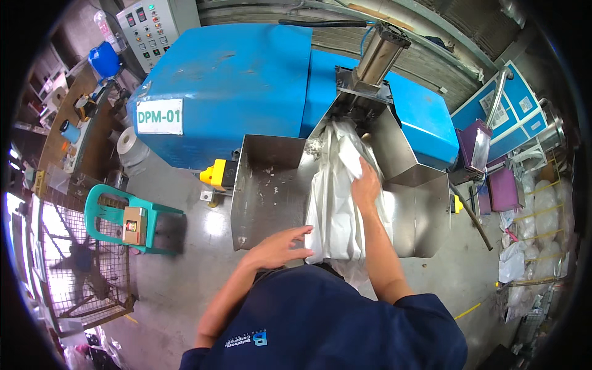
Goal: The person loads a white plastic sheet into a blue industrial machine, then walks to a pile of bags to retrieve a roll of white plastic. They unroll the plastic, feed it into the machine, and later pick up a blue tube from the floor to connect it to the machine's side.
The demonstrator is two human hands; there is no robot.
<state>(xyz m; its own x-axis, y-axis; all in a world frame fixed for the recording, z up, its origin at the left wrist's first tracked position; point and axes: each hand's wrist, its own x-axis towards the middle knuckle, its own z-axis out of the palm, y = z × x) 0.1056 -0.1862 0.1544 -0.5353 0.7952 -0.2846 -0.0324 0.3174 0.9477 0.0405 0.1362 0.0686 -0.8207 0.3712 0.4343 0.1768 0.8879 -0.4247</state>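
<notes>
White plastic sheeting [336,209] runs lengthwise near to far; our left hand [277,248] splays; whether our right hand [367,188] grips, we cannot tell.

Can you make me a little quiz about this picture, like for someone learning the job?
1. Choose: which of the person's hands reaches farther up the white sheeting?
A) the left hand
B) the right hand

2. True or false: the cover of the big machine is orange.

3. Fill in: the small cardboard box rests on a green ____.

Key: 1. B, the right hand. 2. False; the machine cover is blue. 3. Chair.
</notes>
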